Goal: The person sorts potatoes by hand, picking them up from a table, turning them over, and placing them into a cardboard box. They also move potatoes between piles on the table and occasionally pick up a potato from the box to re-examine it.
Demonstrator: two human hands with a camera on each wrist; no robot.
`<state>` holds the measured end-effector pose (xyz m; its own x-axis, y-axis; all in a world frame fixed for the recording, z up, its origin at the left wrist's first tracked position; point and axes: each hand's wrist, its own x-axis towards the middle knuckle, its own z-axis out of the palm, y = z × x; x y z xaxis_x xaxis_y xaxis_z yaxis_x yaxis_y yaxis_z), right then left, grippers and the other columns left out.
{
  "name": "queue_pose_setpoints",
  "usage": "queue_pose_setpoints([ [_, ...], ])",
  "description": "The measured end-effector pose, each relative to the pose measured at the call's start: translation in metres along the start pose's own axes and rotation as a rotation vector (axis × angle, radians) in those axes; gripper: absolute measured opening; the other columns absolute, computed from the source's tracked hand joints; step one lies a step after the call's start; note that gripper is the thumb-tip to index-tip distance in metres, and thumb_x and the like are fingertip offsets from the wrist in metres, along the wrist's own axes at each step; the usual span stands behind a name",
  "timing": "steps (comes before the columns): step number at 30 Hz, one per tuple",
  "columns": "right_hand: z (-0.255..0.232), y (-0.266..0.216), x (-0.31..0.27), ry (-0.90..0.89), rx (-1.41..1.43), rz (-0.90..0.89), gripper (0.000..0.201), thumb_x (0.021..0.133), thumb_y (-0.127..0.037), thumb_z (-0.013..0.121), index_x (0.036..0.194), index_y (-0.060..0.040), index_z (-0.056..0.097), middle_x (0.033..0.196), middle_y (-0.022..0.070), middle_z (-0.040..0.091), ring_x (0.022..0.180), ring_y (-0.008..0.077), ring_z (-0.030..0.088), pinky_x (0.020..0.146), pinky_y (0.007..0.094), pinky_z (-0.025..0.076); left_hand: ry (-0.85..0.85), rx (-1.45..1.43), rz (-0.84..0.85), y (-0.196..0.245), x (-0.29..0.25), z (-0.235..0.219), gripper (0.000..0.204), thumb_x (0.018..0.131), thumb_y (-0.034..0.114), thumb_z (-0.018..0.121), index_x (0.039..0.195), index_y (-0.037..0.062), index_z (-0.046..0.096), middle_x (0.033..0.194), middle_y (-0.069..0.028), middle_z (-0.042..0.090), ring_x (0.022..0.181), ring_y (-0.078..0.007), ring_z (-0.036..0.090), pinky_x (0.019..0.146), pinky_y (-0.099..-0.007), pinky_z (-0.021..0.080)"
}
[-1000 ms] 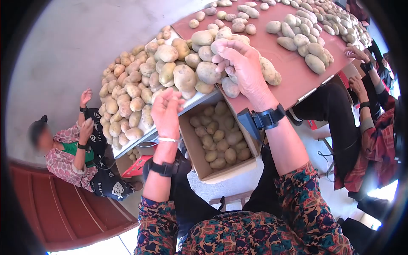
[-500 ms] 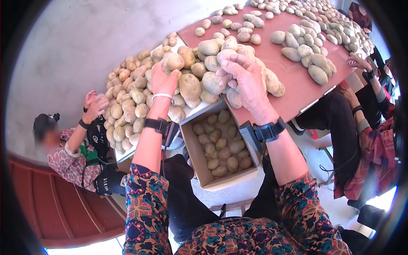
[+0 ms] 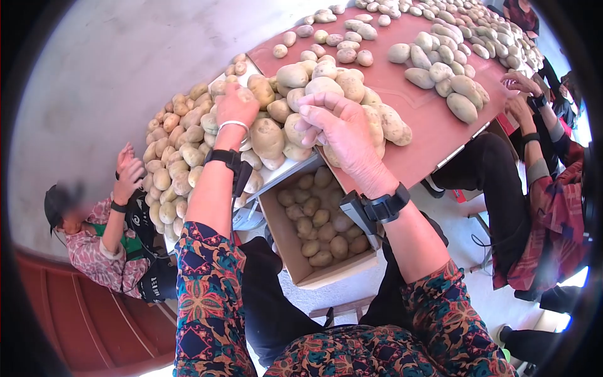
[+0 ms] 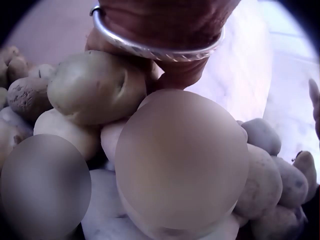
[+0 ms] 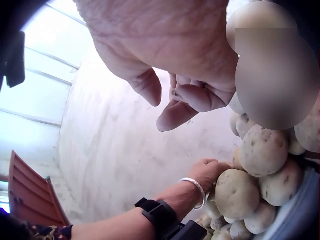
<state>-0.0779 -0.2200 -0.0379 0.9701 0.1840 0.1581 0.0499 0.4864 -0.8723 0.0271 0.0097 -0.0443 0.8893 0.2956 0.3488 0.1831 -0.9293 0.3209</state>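
1. Your left hand is on a potato at 12 o'clock of the pile, at the pile's far edge on the white tray. Fingers look curled over it; the far side of the grip is hidden, so a full grasp is a judgement.
2. Handling, my read: firm, dense, fairly heavy for its size. Skin is dry and dusty, so not slippery, but round; it'll roll if you nudge it. Take it across the middle, thumb vs. fingers, not by the ends. Neighbours lean on it and may tumble when it lifts.
3. Your right hand hovers over the heap's big potatoes at about 3 o'clock of the left hand. The right wrist view shows thumb and fingers loosely bent w/ nothing between them: holding nothing.
4. Cardboard box, part-filled w/ smaller potatoes, sits below the table edge at 6 o'clock of the right hand.
5. Red table runs off to 2 o'clock w/ more potatoes in loose groups.
6. Other people: one seated at 8 o'clock, hands raised; others at 3 o'clock, hands at the table edge.
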Motion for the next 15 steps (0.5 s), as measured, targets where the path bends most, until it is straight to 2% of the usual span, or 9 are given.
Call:
queue_pose_setpoints([
  [4, -0.001, -0.002, 0.000, 0.004, -0.018, -0.005, 0.019, 0.089, -0.014, 0.064, 0.100, 0.0022, 0.066, 0.079, 0.0075, 0.067, 0.063, 0.0101, 0.062, 0.059, 0.0229, 0.050, 0.086, -0.382, -0.035, -0.025, 0.007, -0.003, 0.061, 0.073, 0.021, 0.071, 0.129, 0.0065, 0.051, 0.116, -0.0221, 0.063, 0.102, -0.0342, 0.062, 0.091, -0.0401, 0.049],
  [5, -0.001, -0.002, 0.000, 0.003, -0.016, -0.004, 0.019, 0.089, -0.014, 0.064, 0.100, 0.0022, 0.066, 0.079, 0.0075, 0.067, 0.063, 0.0101, 0.062, 0.059, 0.0229, 0.050, 0.086, -0.380, -0.036, -0.036, 0.011, -0.002, 0.061, 0.073, 0.021, 0.071, 0.129, 0.0065, 0.051, 0.116, -0.0221, 0.063, 0.102, -0.0342, 0.062, 0.091, -0.0401, 0.049],
  [7, -0.002, -0.001, 0.000, -0.009, -0.015, 0.003, 0.020, 0.089, -0.014, 0.064, 0.100, 0.0022, 0.066, 0.078, 0.0077, 0.067, 0.062, 0.0099, 0.061, 0.059, 0.0229, 0.049, 0.132, -0.869, -0.141, -0.047, 0.014, -0.001, 0.057, 0.076, 0.022, 0.070, 0.126, 0.0032, 0.053, 0.115, -0.0164, 0.063, 0.100, -0.0286, 0.064, 0.086, -0.0372, 0.051],
  [8, -0.003, 0.001, 0.001, -0.010, -0.013, 0.003, 0.020, 0.089, -0.014, 0.064, 0.100, 0.0022, 0.066, 0.078, 0.0077, 0.067, 0.062, 0.0099, 0.061, 0.059, 0.0229, 0.049, 0.133, -0.867, -0.140, -0.054, 0.015, 0.001, 0.057, 0.076, 0.022, 0.070, 0.126, 0.0032, 0.053, 0.115, -0.0164, 0.063, 0.100, -0.0286, 0.064, 0.086, -0.0372, 0.051],
  [10, -0.003, 0.005, 0.003, -0.010, 0.000, 0.004, 0.020, 0.089, -0.014, 0.065, 0.101, 0.0018, 0.066, 0.078, 0.0080, 0.067, 0.062, 0.0097, 0.061, 0.059, 0.0227, 0.049, 0.122, -1.176, -0.262, -0.048, -0.005, -0.019, 0.049, 0.081, 0.019, 0.066, 0.125, 0.0016, 0.054, 0.114, -0.0124, 0.063, 0.102, -0.0262, 0.063, 0.085, -0.0345, 0.052],
  [11, -0.003, 0.005, 0.003, -0.015, 0.003, 0.004, 0.020, 0.089, -0.014, 0.065, 0.101, 0.0018, 0.066, 0.078, 0.0080, 0.067, 0.062, 0.0097, 0.061, 0.059, 0.0227, 0.049, 0.127, -1.173, -0.262, -0.052, -0.011, -0.022, 0.049, 0.081, 0.019, 0.066, 0.125, 0.0016, 0.054, 0.114, -0.0124, 0.063, 0.102, -0.0262, 0.063, 0.085, -0.0345, 0.052],
  [13, -0.002, 0.005, 0.002, -0.024, 0.007, 0.003, 0.021, 0.089, -0.015, 0.065, 0.101, 0.0011, 0.067, 0.078, 0.0078, 0.068, 0.060, 0.0097, 0.060, 0.058, 0.0226, 0.048, 0.042, -1.450, -0.232, -0.062, -0.023, -0.028, 0.046, 0.084, 0.019, 0.062, 0.126, 0.0012, 0.054, 0.116, -0.0154, 0.062, 0.101, -0.0294, 0.064, 0.085, -0.0362, 0.053],
  [14, -0.002, 0.005, 0.001, -0.031, 0.009, 0.004, 0.021, 0.089, -0.015, 0.065, 0.101, 0.0011, 0.067, 0.078, 0.0078, 0.068, 0.060, 0.0097, 0.060, 0.058, 0.0226, 0.048, 0.049, -1.447, -0.233, -0.067, -0.030, -0.032, 0.046, 0.084, 0.019, 0.062, 0.126, 0.0012, 0.054, 0.116, -0.0154, 0.062, 0.101, -0.0294, 0.064, 0.085, -0.0362, 0.053],
  [15, -0.002, 0.004, 0.001, -0.028, -0.004, 0.008, 0.020, 0.089, -0.016, 0.064, 0.100, 0.0008, 0.067, 0.078, 0.0074, 0.067, 0.061, 0.0098, 0.060, 0.058, 0.0227, 0.048, -0.052, -1.558, -0.266, -0.069, -0.039, -0.037, 0.045, 0.087, 0.020, 0.060, 0.126, -0.0005, 0.053, 0.117, -0.0169, 0.062, 0.101, -0.0311, 0.064, 0.085, -0.0366, 0.053],
])
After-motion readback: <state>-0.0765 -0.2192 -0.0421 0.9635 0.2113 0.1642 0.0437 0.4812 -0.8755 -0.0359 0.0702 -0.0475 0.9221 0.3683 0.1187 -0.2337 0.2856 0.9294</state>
